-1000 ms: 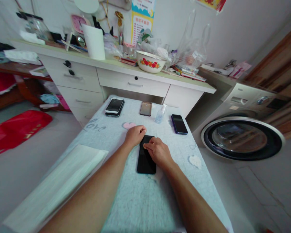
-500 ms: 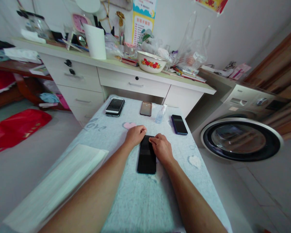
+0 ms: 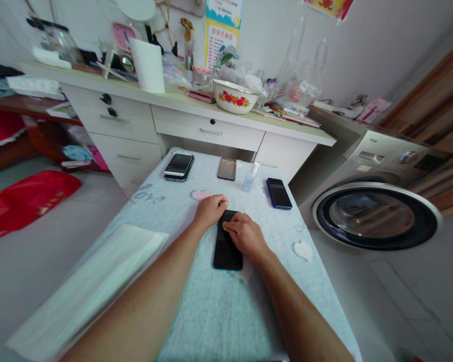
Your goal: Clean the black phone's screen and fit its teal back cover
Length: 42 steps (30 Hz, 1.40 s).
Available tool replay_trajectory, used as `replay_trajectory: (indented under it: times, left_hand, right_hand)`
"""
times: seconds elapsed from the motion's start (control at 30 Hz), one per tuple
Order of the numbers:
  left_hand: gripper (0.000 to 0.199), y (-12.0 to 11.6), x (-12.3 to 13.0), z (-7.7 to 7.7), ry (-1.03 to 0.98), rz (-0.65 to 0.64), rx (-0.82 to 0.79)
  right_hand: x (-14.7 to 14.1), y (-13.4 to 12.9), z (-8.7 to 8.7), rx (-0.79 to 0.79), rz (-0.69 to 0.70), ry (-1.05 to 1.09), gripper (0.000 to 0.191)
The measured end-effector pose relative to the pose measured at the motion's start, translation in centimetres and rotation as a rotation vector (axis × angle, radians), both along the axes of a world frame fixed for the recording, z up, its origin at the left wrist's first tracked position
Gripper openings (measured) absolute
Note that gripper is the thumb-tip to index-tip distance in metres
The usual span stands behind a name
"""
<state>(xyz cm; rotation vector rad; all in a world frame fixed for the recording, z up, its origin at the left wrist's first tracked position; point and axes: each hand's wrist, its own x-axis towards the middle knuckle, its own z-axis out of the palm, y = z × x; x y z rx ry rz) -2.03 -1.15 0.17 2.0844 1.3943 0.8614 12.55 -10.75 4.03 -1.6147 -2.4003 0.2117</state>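
A black smartphone [image 3: 226,254] lies face up on the cloth-covered table, its long side pointing away from me. My left hand [image 3: 210,208] is closed at the phone's top left corner, fingers curled in against the edge. Over the upper half of the screen, my right hand [image 3: 246,234] has its fingertips pinched together and pressed to the glass. Something small and pale tan shows at those fingertips, too little of it to name. Beyond the hands stands a clear spray bottle [image 3: 249,178], with a brown phone case [image 3: 227,169] left of it.
A blue-edged phone [image 3: 279,193] lies at the right, and stacked phones [image 3: 179,166] at the far left. A long pale folded sheet [image 3: 94,286] runs along the table's left edge. Behind is a white drawer desk [image 3: 211,131]; a washing machine [image 3: 377,201] stands right.
My right hand has slid left and slightly toward me across the screen, from the phone's upper right edge to its middle. My left hand and the phone stay put.
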Motion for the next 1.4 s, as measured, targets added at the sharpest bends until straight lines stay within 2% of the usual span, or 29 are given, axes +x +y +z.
replay_trajectory:
  times: [0.37, 0.5, 0.9, 1.4]
  left_hand:
    - [0.022, -0.1, 0.0, 0.2, 0.014, 0.011, -0.002]
    - [0.022, 0.0, 0.0, 0.1, 0.008, 0.006, 0.001]
    - [0.022, 0.1, -0.1, -0.1, -0.002, 0.001, 0.002]
    - [0.022, -0.1, -0.1, 0.3, -0.001, -0.003, -0.006]
  right_hand:
    - [0.0, -1.3, 1.0, -0.027, 0.188, -0.008, 0.022]
    - [-0.1, -1.4, 1.1, -0.026, 0.210, 0.006, 0.022]
    - [0.3, -0.8, 0.5, -0.034, 0.072, 0.006, 0.022]
    - [1.5, 0.3, -0.5, 0.030, -0.104, 0.081, 0.021]
